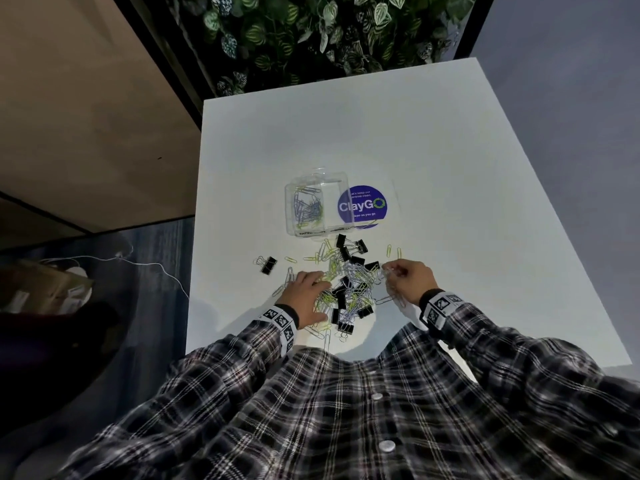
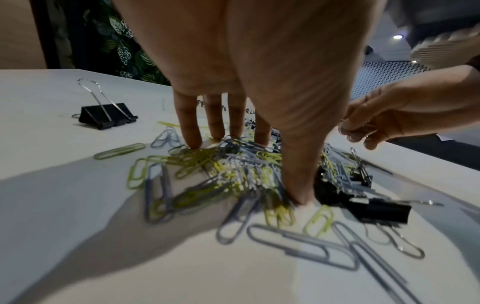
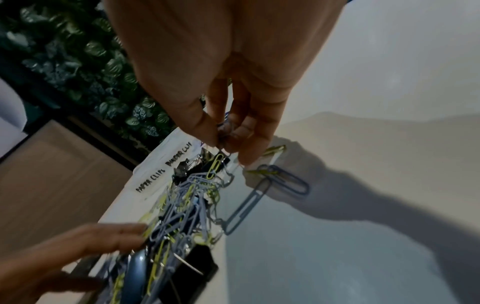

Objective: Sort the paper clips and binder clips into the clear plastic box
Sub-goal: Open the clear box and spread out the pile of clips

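From the head camera, a white table (image 1: pixel 433 140) carries a tangled heap of paper clips (image 1: pixel 349 289), grey and yellow-green, mixed with black binder clips (image 1: pixel 346 252). Just beyond the heap sits the clear plastic box (image 1: pixel 317 204), with clips already lying in its left compartment; its right side overlaps a round purple sticker (image 1: pixel 363 206). One lone binder clip (image 1: pixel 267 265) rests apart, off to the left. The left hand (image 1: pixel 308 296) lies spread over the heap's left side, fingers straight. The right hand (image 1: pixel 410 280) is raised at the heap's right edge, fingertips drawn together on a few grey clips.

Over to the left wrist: straight fingers (image 2: pixel 189 125) press down into the pile, thumb planted at its near edge beside a black binder clip (image 2: pixel 379 211). The lone clip (image 2: pixel 106 115) stands far left with its wire handle up. The right hand (image 2: pixel 384 121) comes in from the right, pinching grey clips.

Right wrist now: thumb and fingers (image 3: pixel 249 131) pinch a small bunch of clips, and a strand of linked grey ones (image 3: pixel 249 201) trails down to the table. The box's near wall shows handwritten labels (image 3: pixel 163 170), "PAPER CLIPS" and a second one partly hidden. The left hand (image 3: pixel 85 244) lies blurred at lower left against the pile.
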A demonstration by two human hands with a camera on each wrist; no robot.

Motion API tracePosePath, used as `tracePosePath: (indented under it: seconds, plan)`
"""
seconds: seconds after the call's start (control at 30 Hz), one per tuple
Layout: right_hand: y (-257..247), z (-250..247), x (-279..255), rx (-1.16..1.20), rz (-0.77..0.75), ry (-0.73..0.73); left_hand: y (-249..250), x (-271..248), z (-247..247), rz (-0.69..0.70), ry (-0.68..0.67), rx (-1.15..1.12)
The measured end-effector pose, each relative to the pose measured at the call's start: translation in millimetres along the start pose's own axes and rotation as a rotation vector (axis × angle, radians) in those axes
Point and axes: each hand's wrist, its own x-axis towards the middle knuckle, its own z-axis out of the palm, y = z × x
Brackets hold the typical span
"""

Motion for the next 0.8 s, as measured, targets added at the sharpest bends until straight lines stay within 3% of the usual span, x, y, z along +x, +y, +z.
tracePosePath:
  seconds: [0.17,0.3,0.4,0.8]
  plan:
    - [-11.0,5.6,7.6,-0.092,-0.055,-0.122,-10.2,-12.6,5.3,0.069,0.178,-0.057]
    - [-23.2,19.0,12.7,-0.364,-0.247,-0.273,-16.9,-20.3,11.7,0.021,0.142,-0.068]
    - [-29.1,27.6,16.7,-0.536,-0.288,-0.319,-14.7,-20.3,13.7,0.025,0.138,-0.027]
    - [-32.8,33.2,15.5,-0.612,-0.269,-0.243,0.1,-10.8,13.5,-0.041,0.217,-0.024]
